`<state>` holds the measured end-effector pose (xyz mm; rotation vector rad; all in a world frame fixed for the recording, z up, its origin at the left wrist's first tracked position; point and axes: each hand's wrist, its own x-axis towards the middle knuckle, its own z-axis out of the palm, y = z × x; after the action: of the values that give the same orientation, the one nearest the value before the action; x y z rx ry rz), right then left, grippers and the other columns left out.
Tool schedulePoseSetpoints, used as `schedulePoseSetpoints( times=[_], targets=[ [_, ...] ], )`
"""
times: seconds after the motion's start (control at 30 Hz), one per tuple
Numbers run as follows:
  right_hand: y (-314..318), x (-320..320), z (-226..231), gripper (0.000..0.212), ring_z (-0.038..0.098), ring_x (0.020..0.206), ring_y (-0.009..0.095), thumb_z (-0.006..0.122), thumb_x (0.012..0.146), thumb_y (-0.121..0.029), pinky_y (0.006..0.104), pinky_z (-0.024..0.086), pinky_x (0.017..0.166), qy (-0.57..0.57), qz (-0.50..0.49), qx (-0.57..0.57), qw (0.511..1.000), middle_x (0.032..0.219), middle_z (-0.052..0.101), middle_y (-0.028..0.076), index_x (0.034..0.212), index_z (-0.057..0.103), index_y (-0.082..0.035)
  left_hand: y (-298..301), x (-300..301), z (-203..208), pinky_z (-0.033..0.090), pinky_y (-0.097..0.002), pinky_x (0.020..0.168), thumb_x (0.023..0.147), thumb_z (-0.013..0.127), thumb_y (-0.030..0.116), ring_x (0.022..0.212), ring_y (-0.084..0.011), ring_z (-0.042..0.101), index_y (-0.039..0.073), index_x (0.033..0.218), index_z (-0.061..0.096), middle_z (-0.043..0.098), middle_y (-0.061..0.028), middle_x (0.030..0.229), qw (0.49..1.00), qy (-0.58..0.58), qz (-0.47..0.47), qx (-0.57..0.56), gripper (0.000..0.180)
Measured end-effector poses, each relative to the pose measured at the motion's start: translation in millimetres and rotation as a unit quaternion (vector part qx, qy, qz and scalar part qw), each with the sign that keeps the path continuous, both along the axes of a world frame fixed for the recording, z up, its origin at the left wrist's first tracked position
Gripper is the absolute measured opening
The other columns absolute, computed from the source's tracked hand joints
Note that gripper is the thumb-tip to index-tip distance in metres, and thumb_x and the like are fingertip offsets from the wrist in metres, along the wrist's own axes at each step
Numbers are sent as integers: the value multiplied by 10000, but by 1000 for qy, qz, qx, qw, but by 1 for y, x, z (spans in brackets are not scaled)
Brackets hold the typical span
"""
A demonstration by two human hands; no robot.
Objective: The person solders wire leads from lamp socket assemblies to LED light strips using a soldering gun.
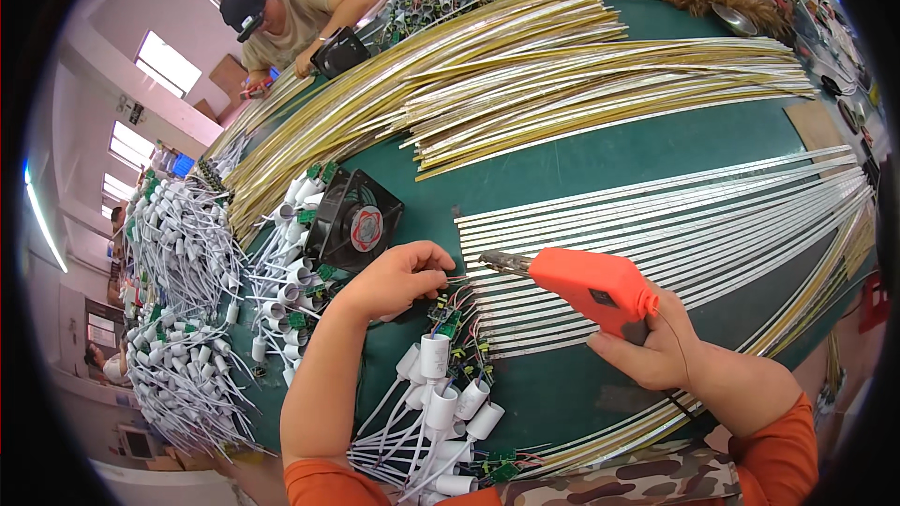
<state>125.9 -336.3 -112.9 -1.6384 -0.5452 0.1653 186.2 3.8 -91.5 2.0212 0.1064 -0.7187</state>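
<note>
My right hand [656, 342] is wrapped round an orange-red soldering gun [591, 286], its dark metal tip pointing left at the ends of the strips. Thin white LED strips [647, 225] lie side by side on the green table. Close to the tip, my left hand [398, 276] pinches a thin red wire [456, 278] at the strips' left ends. Below it, several wires run from small green circuit boards [451, 323] toward the strips. White plastic cylinders [434, 356] with white cables cluster in front of me, beside my left forearm.
A black square fan [356, 223] stands just beyond my left hand. Heaps of white cylinders with cables [183, 234] fill the left side. Long bundles of yellow and silver strips [600, 98] cover the far table. Across it, another person [291, 23] in a cap works.
</note>
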Motion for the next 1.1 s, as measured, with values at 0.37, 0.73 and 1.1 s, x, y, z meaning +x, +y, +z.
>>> schedulePoseSetpoints(
  times=[0.37,0.73,1.1],
  targets=[
    [-2,0,9,552,590,997,211,664,812,-110,343,453,888,29,23,-46,998,1135,606,133,1331,509,-1,-3,-3,-5,485,-249,782,846,693,22,866,-91,586,5,947,676,651,-12,929,995,-59,-68,32,105],
    [-1,1,5,533,635,822,213,740,811,-172,336,506,758,-3,-4,-37,999,969,656,120,1281,543,-17,-14,-8,0,472,-283,734,860,721,150,803,-123,566,10,896,668,632,-36,858,994,-78,22,72,154],
    [-5,-4,18,524,587,814,174,743,808,-188,316,481,757,62,-6,-67,996,942,644,93,1260,548,-11,-14,-14,-10,436,-246,644,880,690,141,718,-71,516,35,879,648,608,15,804,990,-123,62,24,115]
  ],
)
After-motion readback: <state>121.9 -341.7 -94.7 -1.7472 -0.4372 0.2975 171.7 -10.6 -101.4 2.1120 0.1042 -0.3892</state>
